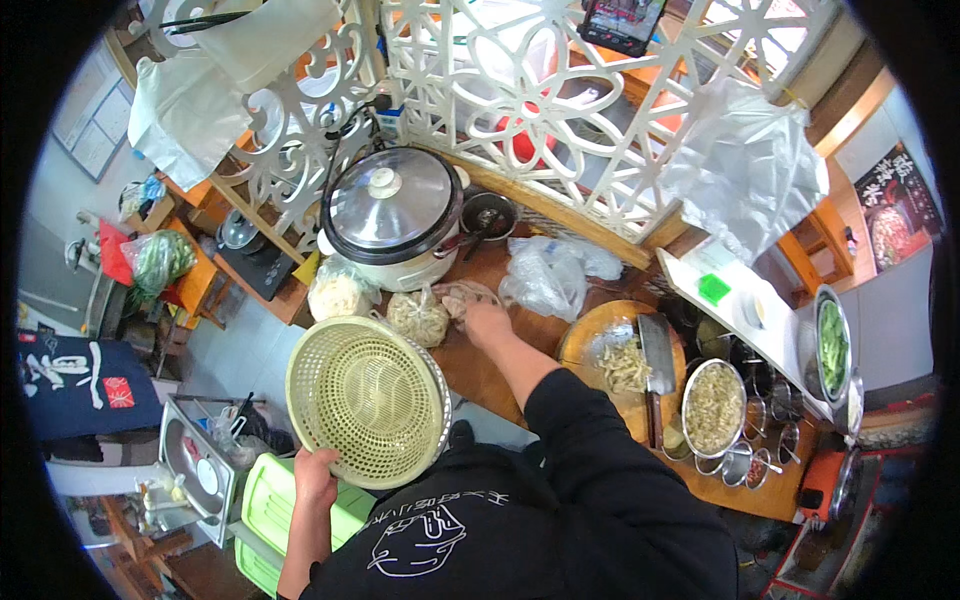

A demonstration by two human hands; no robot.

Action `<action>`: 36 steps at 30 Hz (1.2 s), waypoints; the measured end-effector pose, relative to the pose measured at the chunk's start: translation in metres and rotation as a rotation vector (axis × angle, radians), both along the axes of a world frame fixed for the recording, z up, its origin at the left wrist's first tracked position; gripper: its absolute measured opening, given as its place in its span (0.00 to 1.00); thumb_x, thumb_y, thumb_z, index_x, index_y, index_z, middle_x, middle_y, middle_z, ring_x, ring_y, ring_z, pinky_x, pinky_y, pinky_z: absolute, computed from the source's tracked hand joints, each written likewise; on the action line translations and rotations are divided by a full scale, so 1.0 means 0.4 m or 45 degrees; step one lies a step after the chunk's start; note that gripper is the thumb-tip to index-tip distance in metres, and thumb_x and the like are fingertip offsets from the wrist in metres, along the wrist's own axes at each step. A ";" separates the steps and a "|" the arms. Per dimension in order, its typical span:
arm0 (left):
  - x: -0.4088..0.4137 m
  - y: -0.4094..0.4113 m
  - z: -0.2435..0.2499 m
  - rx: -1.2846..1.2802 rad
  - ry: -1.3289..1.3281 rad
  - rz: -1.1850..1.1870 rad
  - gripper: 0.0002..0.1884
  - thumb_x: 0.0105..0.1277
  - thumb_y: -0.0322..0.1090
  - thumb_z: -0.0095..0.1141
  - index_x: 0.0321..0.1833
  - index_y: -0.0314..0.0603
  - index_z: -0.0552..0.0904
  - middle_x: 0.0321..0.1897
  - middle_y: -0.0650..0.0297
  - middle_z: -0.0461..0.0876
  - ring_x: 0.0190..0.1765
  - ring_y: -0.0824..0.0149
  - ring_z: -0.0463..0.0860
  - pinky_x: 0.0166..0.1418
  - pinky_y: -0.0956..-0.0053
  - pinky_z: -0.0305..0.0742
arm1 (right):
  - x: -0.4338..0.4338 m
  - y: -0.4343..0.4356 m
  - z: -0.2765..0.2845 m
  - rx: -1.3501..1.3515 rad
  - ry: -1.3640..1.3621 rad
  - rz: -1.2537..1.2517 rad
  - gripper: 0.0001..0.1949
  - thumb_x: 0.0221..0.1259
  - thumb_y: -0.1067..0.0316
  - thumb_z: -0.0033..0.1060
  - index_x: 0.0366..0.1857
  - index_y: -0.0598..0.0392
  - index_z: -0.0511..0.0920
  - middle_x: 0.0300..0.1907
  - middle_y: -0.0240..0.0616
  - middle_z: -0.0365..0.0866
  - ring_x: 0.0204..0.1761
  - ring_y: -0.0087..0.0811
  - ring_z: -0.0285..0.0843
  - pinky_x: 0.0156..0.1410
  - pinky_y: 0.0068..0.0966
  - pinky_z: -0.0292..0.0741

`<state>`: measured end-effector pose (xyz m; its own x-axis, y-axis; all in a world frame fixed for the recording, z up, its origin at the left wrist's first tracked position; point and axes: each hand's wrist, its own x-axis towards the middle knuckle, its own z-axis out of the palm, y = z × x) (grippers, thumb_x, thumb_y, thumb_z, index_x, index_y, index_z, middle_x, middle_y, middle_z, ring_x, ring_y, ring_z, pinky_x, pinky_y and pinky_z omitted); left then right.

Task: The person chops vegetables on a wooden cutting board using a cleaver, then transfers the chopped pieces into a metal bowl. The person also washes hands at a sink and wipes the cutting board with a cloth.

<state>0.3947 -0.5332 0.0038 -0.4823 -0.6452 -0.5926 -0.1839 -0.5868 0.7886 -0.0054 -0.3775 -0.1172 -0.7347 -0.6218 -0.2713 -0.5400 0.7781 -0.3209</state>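
My left hand grips the lower rim of a pale yellow-green plastic colander, raised and tilted beside the wooden table; its inside looks bare. Across the table reaches my right hand, fingers closed around a crumpled pinkish-grey bundle, a cloth or a bag; the fingertips are partly hidden. Just left of that hand sits a knotted clear bag of pale food. A second bag with whitish food stands behind the colander. Crumpled clear plastic bags lie to the right of the bundle.
A lidded electric cooker and a small dark pan stand at the back. A cleaver lies on a round chopping board beside chopped pale food. Farther right are a full metal bowl and several small containers.
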 end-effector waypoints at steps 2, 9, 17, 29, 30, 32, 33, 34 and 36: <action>-0.048 -0.006 -0.020 -0.007 0.007 -0.103 0.26 0.59 0.15 0.50 0.64 0.25 0.80 0.53 0.49 0.88 0.51 0.54 0.89 0.58 0.61 0.84 | 0.031 0.063 -0.001 -0.176 -0.186 -0.192 0.20 0.68 0.63 0.60 0.61 0.58 0.79 0.57 0.57 0.85 0.60 0.58 0.83 0.64 0.47 0.80; -0.243 0.022 -0.121 -0.005 -0.003 -0.374 0.26 0.58 0.17 0.49 0.63 0.21 0.78 0.51 0.46 0.88 0.48 0.51 0.90 0.49 0.58 0.87 | 0.116 0.296 0.333 -1.123 -0.482 -0.892 0.15 0.66 0.67 0.62 0.55 0.57 0.80 0.42 0.41 0.89 0.36 0.38 0.87 0.41 0.35 0.81; -0.483 0.113 -0.295 -0.285 0.040 -0.475 0.21 0.57 0.18 0.56 0.55 0.22 0.83 0.41 0.51 0.89 0.34 0.57 0.87 0.35 0.62 0.80 | 0.196 0.589 0.555 -1.685 -0.745 -1.090 0.19 0.68 0.74 0.56 0.62 0.54 0.77 0.40 0.31 0.84 0.26 0.21 0.77 0.24 0.21 0.69; -0.557 0.154 -0.140 -0.870 -0.106 -0.503 0.28 0.70 0.39 0.67 0.69 0.33 0.77 0.65 0.49 0.82 0.59 0.56 0.86 0.59 0.66 0.82 | 0.290 0.607 0.572 -1.689 -0.802 -0.684 0.18 0.74 0.67 0.63 0.64 0.59 0.77 0.52 0.30 0.85 0.53 0.22 0.81 0.60 0.24 0.77; -0.539 0.199 -0.021 -0.578 0.028 -0.567 0.28 0.71 0.38 0.67 0.70 0.34 0.76 0.66 0.50 0.81 0.60 0.57 0.85 0.61 0.67 0.81 | 0.286 0.583 0.592 -1.645 -0.665 -0.565 0.16 0.74 0.65 0.63 0.60 0.58 0.79 0.47 0.31 0.86 0.49 0.22 0.81 0.55 0.26 0.79; -0.478 0.290 0.153 -0.168 0.380 -0.633 0.28 0.73 0.38 0.66 0.72 0.36 0.75 0.67 0.53 0.81 0.63 0.60 0.83 0.64 0.67 0.80 | 0.297 0.524 0.673 -1.306 -0.493 -0.421 0.13 0.75 0.64 0.62 0.56 0.57 0.80 0.43 0.38 0.87 0.44 0.30 0.84 0.51 0.30 0.80; -0.455 0.336 0.217 -0.063 0.610 -0.655 0.28 0.73 0.38 0.65 0.73 0.37 0.75 0.66 0.55 0.81 0.64 0.61 0.82 0.65 0.66 0.79 | 0.301 0.497 0.692 -1.142 -0.403 -0.342 0.12 0.75 0.64 0.62 0.55 0.56 0.80 0.42 0.42 0.87 0.42 0.34 0.85 0.49 0.33 0.80; -0.442 0.360 0.254 0.043 0.839 -0.682 0.28 0.74 0.38 0.65 0.73 0.38 0.75 0.65 0.58 0.81 0.65 0.62 0.81 0.65 0.66 0.79 | 0.305 0.467 0.685 -1.134 -0.354 -0.155 0.11 0.76 0.62 0.60 0.53 0.56 0.81 0.40 0.46 0.86 0.41 0.40 0.85 0.48 0.36 0.80; -0.427 0.358 0.271 -0.270 0.732 -0.864 0.24 0.76 0.36 0.62 0.73 0.38 0.76 0.64 0.60 0.82 0.65 0.65 0.81 0.64 0.65 0.79 | 0.306 0.410 0.673 -1.100 -0.255 0.225 0.11 0.78 0.60 0.58 0.49 0.56 0.81 0.38 0.54 0.84 0.39 0.53 0.84 0.46 0.42 0.80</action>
<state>0.2240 -0.3898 0.1123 -0.9820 -0.1835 -0.0454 0.0178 -0.3284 0.9444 0.1169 -0.2134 0.1521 -0.5983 -0.7676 0.2298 -0.4998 0.1333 -0.8558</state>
